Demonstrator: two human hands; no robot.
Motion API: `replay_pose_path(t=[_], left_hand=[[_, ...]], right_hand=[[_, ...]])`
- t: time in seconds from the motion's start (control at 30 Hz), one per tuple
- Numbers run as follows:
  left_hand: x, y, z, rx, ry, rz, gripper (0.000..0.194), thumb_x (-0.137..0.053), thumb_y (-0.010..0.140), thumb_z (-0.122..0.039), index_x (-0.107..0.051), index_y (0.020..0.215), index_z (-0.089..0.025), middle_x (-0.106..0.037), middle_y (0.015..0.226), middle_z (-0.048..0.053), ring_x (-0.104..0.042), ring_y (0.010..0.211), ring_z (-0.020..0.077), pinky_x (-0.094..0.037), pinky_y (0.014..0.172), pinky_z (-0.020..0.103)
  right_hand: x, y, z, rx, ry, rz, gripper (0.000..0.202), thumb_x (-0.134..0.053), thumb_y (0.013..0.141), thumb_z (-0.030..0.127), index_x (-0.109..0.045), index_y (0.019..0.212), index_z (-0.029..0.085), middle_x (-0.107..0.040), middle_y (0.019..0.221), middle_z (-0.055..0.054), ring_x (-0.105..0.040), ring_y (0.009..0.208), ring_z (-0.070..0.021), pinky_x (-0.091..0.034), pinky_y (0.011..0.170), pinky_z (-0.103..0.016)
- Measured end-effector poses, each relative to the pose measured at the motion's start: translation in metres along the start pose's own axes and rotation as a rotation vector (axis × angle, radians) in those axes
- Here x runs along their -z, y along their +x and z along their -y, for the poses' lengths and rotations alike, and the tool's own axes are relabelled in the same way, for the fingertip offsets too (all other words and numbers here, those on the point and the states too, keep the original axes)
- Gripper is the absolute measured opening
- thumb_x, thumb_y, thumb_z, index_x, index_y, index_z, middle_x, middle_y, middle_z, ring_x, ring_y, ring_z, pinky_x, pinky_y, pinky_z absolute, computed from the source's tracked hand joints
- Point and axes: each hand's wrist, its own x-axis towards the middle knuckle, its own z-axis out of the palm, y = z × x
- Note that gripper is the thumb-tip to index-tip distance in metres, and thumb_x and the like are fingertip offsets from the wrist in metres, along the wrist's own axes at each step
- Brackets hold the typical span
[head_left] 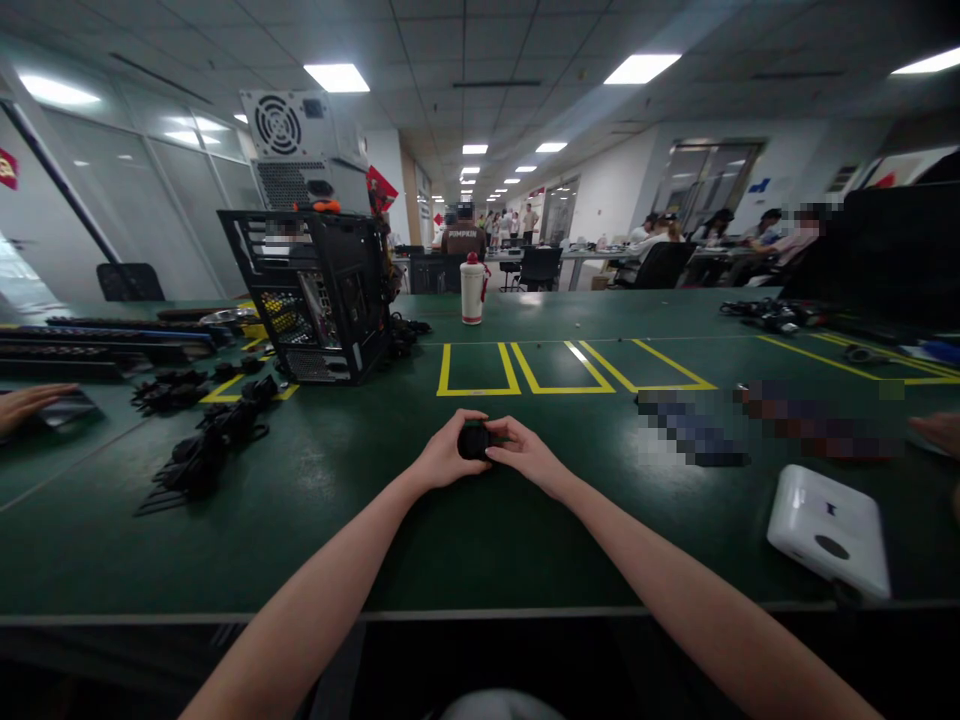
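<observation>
Both hands meet over the green table [480,560] around a small round black object [473,441]. The fingers of my left hand [447,450] curve round its left side, thumb below and fingers above. On its right side, the fingertips and thumb of my right hand [523,453] press against it. What the object is cannot be made out. Just beyond the hands, yellow tape outlines [480,392] mark the tabletop.
An open black computer case [322,300] carries metal power supplies [311,150] at the left, near bundled black cables [217,440]. A white cup [472,292] stands behind the tape. At right lies a white device [830,530]. Other people's hands show at both sides.
</observation>
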Motion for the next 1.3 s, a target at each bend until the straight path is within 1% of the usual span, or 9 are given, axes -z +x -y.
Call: replay_pose_path(t=[0.13, 0.27, 0.37, 0.53, 0.7, 0.87, 1.0, 1.1, 1.3], left_hand=[[0.001, 0.0, -0.001, -0.015, 0.01, 0.003, 0.061, -0.069, 0.059, -0.02, -0.042, 0.114, -0.023, -0.051, 0.112, 0.006, -0.052, 0.102, 0.0222, -0.041, 0.087, 0.038], [0.002, 0.002, 0.0, -0.015, 0.02, 0.017, 0.058, -0.069, 0.06, -0.021, -0.042, 0.112, -0.022, -0.053, 0.109, 0.005, -0.053, 0.098, 0.0216, -0.043, 0.084, 0.037], [0.002, 0.002, 0.002, -0.02, 0.016, 0.004, 0.056, -0.068, 0.06, -0.021, -0.043, 0.11, -0.022, -0.053, 0.107, 0.005, -0.053, 0.097, 0.0214, -0.043, 0.084, 0.037], [0.004, 0.003, 0.006, -0.004, -0.001, -0.007, 0.055, -0.068, 0.06, -0.022, -0.043, 0.11, -0.021, -0.051, 0.109, 0.006, -0.053, 0.097, 0.0218, -0.043, 0.082, 0.037], [0.004, 0.003, 0.007, -0.011, 0.0, -0.014, 0.057, -0.069, 0.058, -0.019, -0.044, 0.109, -0.021, -0.051, 0.108, 0.006, -0.052, 0.098, 0.0225, -0.042, 0.083, 0.038], [0.004, 0.003, 0.007, -0.03, -0.006, -0.004, 0.056, -0.069, 0.058, -0.019, -0.043, 0.109, -0.02, -0.051, 0.108, 0.006, -0.052, 0.099, 0.0225, -0.041, 0.086, 0.039], [0.003, 0.003, 0.009, -0.031, -0.013, 0.001, 0.057, -0.068, 0.059, -0.018, -0.043, 0.109, -0.02, -0.051, 0.109, 0.006, -0.051, 0.1, 0.0228, -0.041, 0.087, 0.039], [0.002, 0.004, 0.011, -0.021, -0.01, -0.001, 0.057, -0.068, 0.059, -0.017, -0.042, 0.11, -0.019, -0.05, 0.109, 0.007, -0.051, 0.1, 0.0231, -0.04, 0.088, 0.04], [0.002, 0.005, 0.01, -0.007, 0.008, -0.011, 0.06, -0.07, 0.056, -0.018, -0.043, 0.109, -0.02, -0.05, 0.108, 0.006, -0.051, 0.1, 0.0235, -0.041, 0.086, 0.04]], right_hand=[[-0.002, 0.003, -0.003, 0.016, -0.018, -0.06, 0.02, -0.058, 0.074, 0.03, -0.055, 0.092, 0.021, -0.057, 0.095, -0.001, -0.055, 0.095, -0.0168, -0.042, 0.088, -0.038], [-0.002, 0.006, -0.007, 0.01, -0.023, -0.089, 0.026, -0.06, 0.072, 0.027, -0.054, 0.096, 0.021, -0.057, 0.098, -0.002, -0.054, 0.096, -0.0169, -0.041, 0.09, -0.038], [-0.003, 0.006, -0.006, 0.008, 0.02, -0.068, 0.032, -0.062, 0.07, 0.025, -0.053, 0.1, 0.021, -0.056, 0.103, -0.004, -0.054, 0.099, -0.0172, -0.039, 0.092, -0.039], [-0.005, 0.003, -0.002, 0.011, 0.042, -0.005, 0.03, -0.062, 0.07, 0.024, -0.052, 0.097, 0.022, -0.054, 0.106, -0.003, -0.055, 0.1, -0.0183, -0.042, 0.089, -0.039], [-0.007, 0.009, -0.009, 0.049, -0.021, -0.081, 0.021, -0.058, 0.074, 0.029, -0.051, 0.091, 0.021, -0.055, 0.096, -0.001, -0.057, 0.092, -0.0162, -0.045, 0.085, -0.037], [-0.007, 0.013, -0.017, 0.016, -0.055, -0.142, 0.028, -0.061, 0.071, 0.027, -0.051, 0.096, 0.021, -0.055, 0.098, -0.002, -0.055, 0.094, -0.0156, -0.043, 0.088, -0.036], [-0.005, 0.012, -0.017, -0.01, -0.033, -0.077, 0.031, -0.06, 0.072, 0.026, -0.051, 0.101, 0.02, -0.055, 0.105, -0.004, -0.053, 0.101, -0.017, -0.04, 0.091, -0.037], [-0.006, 0.01, -0.016, 0.022, -0.004, -0.063, 0.031, -0.062, 0.07, 0.026, -0.052, 0.099, 0.021, -0.056, 0.103, -0.002, -0.055, 0.097, -0.0167, -0.041, 0.09, -0.037], [-0.009, 0.01, -0.011, 0.048, -0.02, -0.133, 0.017, -0.058, 0.073, 0.03, -0.054, 0.088, 0.021, -0.057, 0.091, 0.0, -0.055, 0.09, -0.015, -0.043, 0.085, -0.035]])
